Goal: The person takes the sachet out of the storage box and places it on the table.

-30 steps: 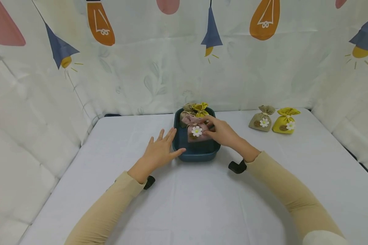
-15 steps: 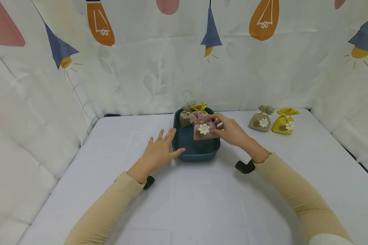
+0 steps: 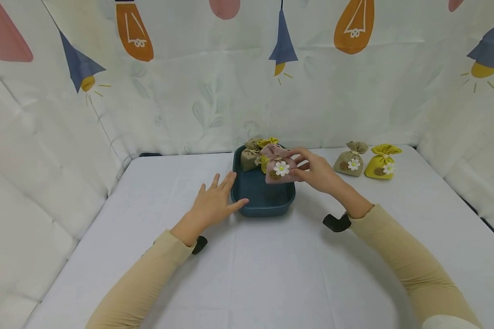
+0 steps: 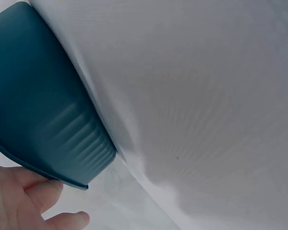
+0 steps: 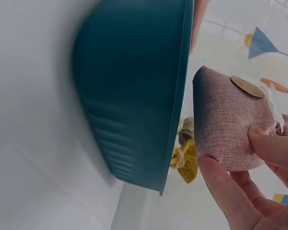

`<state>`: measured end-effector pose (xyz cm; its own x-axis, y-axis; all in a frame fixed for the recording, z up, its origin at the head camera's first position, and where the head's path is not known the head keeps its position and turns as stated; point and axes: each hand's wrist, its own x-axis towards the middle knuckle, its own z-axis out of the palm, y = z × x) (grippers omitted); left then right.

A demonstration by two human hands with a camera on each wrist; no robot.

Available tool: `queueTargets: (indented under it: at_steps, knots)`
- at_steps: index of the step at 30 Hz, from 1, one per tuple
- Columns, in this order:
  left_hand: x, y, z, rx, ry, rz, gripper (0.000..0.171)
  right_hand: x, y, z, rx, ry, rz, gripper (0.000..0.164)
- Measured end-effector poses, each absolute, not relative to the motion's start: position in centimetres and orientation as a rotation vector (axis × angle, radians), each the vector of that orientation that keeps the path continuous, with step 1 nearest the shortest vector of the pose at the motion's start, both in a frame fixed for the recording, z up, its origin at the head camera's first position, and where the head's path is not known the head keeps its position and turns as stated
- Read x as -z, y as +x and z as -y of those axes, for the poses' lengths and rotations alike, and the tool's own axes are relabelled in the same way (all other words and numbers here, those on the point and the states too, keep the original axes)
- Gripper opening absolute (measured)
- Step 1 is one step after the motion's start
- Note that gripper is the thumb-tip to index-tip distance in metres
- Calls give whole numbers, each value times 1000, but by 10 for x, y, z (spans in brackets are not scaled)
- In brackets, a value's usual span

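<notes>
The fingers (image 5: pixel 276 151) of your right hand (image 3: pixel 319 172) pinch the pink pouch (image 3: pixel 279 160) above the right side of the teal tub (image 3: pixel 265 212). Those of your left hand (image 3: pixel 212 205) are spread, touching its left rim. A beige pouch (image 3: pixel 249 160) and a yellow pouch (image 3: pixel 267 142) sit at its far end; two more pouches (image 3: pixel 379 165) stand rightward on the desk (image 3: pixel 263 274).

The right hand (image 3: pixel 318 173) has carried the pink pouch (image 3: pixel 276 176) rightward, from over the middle of the tray (image 3: pixel 265 212) to its right rim. This has uncovered more of the khaki pouch (image 3: pixel 249 161), some of the yellow pouch's (image 3: pixel 264 164) lower body and more of the tray's floor on the left.
</notes>
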<state>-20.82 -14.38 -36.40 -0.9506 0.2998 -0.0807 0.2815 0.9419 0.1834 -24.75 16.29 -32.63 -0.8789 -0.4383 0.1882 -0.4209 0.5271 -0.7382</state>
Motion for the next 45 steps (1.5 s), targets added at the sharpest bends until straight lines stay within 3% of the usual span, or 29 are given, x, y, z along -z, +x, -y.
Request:
queueTargets:
  at_steps: [45]
  knots:
    - [365,-208,144,-235,436,-2981,97,324,-242,-216,1562,-534,-2654,51]
